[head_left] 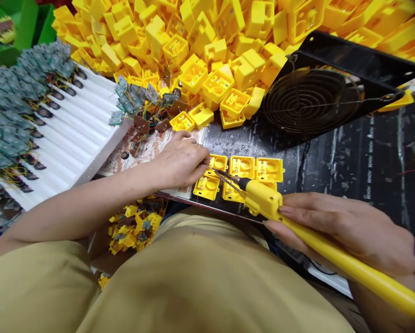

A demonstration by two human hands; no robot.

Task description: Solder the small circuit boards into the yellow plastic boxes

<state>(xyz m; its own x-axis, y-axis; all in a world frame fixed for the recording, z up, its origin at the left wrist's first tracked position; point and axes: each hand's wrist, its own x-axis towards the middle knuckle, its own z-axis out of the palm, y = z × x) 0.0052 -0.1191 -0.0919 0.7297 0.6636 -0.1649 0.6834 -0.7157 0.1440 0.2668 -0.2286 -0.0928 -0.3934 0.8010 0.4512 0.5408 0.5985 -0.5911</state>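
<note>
My right hand (346,226) is wrapped round a yellow soldering iron (266,199), whose dark tip points left. That tip reaches the small open yellow plastic cases (242,167) set in two short rows near the table edge. Over the leftmost case of the back row (219,162) is my left hand (186,159), its fingers bent and pressed together. What those fingers pinch, if anything, is hidden. Metal contacts and round perforated areas show inside the cases. The iron covers part of the front row.
A big heap of yellow cases (200,34) spans the back. At right stands a black fan (308,101). Grey wired modules (16,101) cover a white foam sheet (89,125) at left. Loose wired boards (148,115) lie behind my left hand; a box of yellow assemblies (136,226) is below.
</note>
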